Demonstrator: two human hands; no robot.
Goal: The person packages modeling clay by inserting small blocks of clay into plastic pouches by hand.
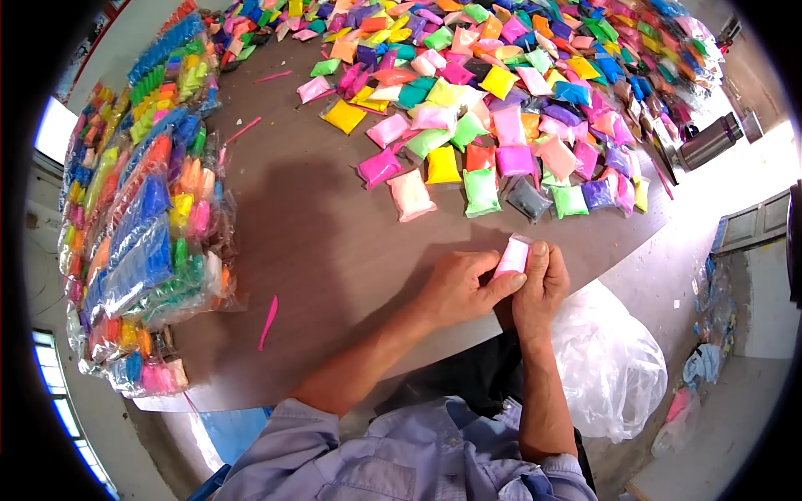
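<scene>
Between my two hands, just over the table's front edge, is a small packet [513, 255] with pink and white on it. My left hand [464, 288] grips its left side between thumb and fingers. My right hand [541, 288] pinches its right side, the thumb pointing up. Nearest beyond the hands lie a light green packet [482, 192], a dark grey packet [528, 199] and a peach packet [411, 194], at the front of a wide heap of coloured packets.
Clear bags of coloured packets [142, 242] are stacked along the left of the brown table [284, 225]. A pink strip [268, 322] lies near them. A clear plastic bag [614, 363] hangs right of my right arm. A metal cylinder [712, 142] stands at the far right.
</scene>
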